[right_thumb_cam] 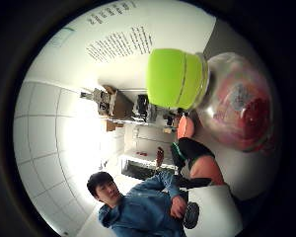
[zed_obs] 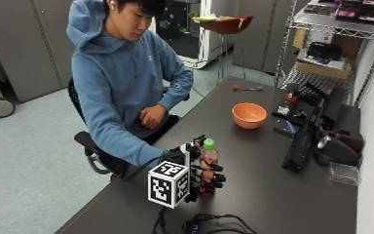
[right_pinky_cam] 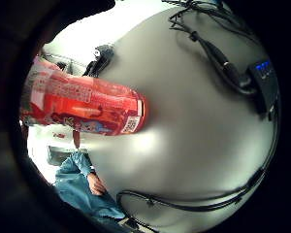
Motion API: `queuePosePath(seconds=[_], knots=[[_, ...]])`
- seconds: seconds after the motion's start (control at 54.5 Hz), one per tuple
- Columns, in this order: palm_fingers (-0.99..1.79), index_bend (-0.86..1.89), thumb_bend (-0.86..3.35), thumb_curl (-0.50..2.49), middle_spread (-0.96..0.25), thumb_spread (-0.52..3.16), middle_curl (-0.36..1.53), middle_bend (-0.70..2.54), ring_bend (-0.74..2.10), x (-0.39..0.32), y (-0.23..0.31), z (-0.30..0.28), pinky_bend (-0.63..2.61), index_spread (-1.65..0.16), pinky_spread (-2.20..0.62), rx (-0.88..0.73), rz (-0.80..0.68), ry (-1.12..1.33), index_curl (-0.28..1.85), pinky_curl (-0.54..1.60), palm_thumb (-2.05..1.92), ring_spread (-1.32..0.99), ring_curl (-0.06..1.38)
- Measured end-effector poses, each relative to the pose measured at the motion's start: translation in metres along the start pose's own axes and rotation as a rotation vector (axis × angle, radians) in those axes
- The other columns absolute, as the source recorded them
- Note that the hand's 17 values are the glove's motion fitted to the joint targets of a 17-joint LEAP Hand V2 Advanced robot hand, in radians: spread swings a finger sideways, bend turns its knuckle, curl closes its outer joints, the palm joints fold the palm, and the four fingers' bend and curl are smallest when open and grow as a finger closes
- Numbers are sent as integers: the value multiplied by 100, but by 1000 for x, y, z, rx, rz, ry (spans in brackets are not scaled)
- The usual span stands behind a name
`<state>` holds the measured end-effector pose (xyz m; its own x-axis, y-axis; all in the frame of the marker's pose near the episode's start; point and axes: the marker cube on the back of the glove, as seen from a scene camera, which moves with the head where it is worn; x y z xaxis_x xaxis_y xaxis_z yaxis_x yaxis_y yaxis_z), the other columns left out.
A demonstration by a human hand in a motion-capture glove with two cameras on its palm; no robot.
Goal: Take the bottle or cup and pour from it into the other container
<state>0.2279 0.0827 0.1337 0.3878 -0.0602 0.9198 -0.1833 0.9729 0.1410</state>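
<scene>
Gloved right hand, fingers curled round clear red-labelled plastic bottle with smooth lime-green cap; round orange bowl well apart.

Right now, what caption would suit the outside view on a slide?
Seated person's gloved right hand grips an upright green-capped bottle on the dark table, orange bowl waiting farther along.

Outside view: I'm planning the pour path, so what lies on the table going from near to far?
Gloved right hand gripping the bottle with the green cap → orange bowl → small red item at the table's far end.
</scene>
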Motion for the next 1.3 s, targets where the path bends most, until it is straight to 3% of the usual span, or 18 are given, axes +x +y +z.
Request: queuePosePath(seconds=[0.257,0.458,0.77,1.302], knots=[[51,15,0,44,7,82,34,20,54,0,-9,21,41,-24,24,69,-27,-156,23,34,86,7,31],[100,15,3,51,1,65,40,34,54,-4,-16,39,34,-16,6,139,-37,-222,28,34,108,-5,33],[106,13,-3,62,-5,25,46,33,49,-16,-26,83,31,-14,-13,74,-46,-243,32,37,114,-13,40],[108,13,-3,68,-7,14,51,30,46,-49,-38,135,28,-14,-17,-20,-91,-230,34,40,113,-14,45]])
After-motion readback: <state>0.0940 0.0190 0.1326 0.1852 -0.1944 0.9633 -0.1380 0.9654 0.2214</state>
